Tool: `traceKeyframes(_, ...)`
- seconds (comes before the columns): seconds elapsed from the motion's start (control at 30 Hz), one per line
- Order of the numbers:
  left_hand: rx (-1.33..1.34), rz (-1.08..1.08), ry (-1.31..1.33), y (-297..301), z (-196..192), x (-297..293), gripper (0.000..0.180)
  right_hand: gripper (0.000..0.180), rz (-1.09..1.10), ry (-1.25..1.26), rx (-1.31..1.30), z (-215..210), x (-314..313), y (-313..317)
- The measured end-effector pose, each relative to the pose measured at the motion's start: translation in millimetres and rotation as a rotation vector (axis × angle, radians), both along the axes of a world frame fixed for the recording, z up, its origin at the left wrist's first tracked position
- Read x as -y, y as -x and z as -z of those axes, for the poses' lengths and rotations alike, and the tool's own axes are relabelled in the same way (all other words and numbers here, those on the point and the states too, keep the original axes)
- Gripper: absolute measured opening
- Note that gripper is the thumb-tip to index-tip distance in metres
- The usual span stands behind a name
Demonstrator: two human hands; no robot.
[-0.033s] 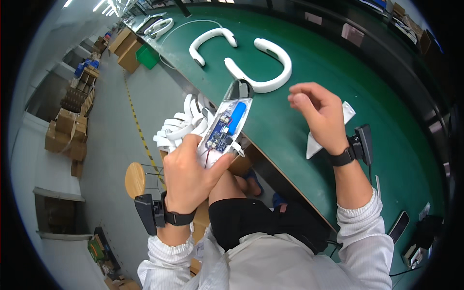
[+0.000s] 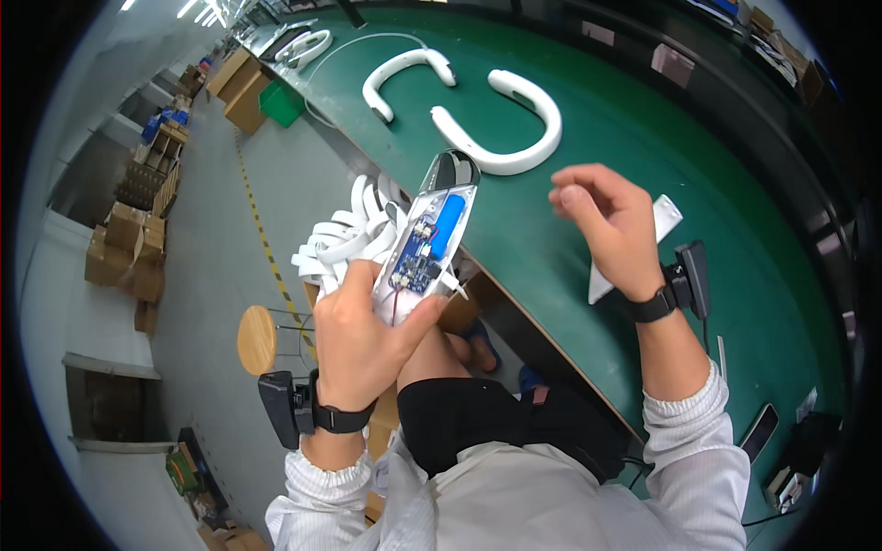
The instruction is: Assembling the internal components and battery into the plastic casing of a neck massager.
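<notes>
Bench (image 2: pixel 643 138), green-topped, runs diagonally from upper left to lower right, its near edge just beside the person's lap. Two white C-shaped neckband shells (image 2: pixel 501 129) lie on it, well beyond both hands. A heap of white curved shells (image 2: pixel 335 243) sits off the bench edge, just behind the left hand (image 2: pixel 358 344). That hand's grip is closed around the lower end of an opened housing (image 2: pixel 430 239) showing a circuit board and blue cell; its long axis points up and slightly right, toward the bench. Right hand (image 2: pixel 611 220) hovers over the bench to the housing's right, near it but apart, fingers loosely curled, holding nothing visible. A white strip (image 2: pixel 663 216) lies beneath it.
</notes>
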State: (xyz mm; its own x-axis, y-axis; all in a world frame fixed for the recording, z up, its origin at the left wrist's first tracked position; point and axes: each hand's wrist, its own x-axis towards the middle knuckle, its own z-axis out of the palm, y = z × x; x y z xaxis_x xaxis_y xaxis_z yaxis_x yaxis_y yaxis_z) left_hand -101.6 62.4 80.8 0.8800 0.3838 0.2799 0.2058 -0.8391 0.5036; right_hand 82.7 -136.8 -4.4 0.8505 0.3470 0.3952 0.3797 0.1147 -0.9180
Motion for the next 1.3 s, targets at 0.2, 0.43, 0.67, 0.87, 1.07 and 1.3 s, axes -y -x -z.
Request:
traceKeyframes(0.2, -0.100, -0.061, 1.089, 18, 49, -19, 0.030, 0.015, -0.267, 0.151, -0.030, 13, -45, 52)
traceKeyframes(0.43, 0.055, -0.084, 1.432, 47, 110, -16, 0.032, 0.020, -0.453, 0.238, -0.051, 43, -98, 97)
traceKeyframes(0.67, 0.068, -0.013, 1.616, 63, 128, -17, 0.028, 0.014, -0.553, 0.288, -0.238, 60, -100, 100)
traceKeyframes(0.87, 0.012, -0.041, 1.664, 58, 139, -19, 0.026, 0.013, -0.550, 0.256, -0.170, 72, -96, 95)
traceKeyframes(1.07, 0.052, -0.064, 1.701, 60, 148, -15, 0.028, 0.012, -0.584, 0.270, -0.026, 70, -96, 92)
traceKeyframes(1.3, 0.106, -0.059, 1.482, 65, 152, -13, 0.028, 0.012, -0.619, 0.257, -0.030, 67, -98, 93)
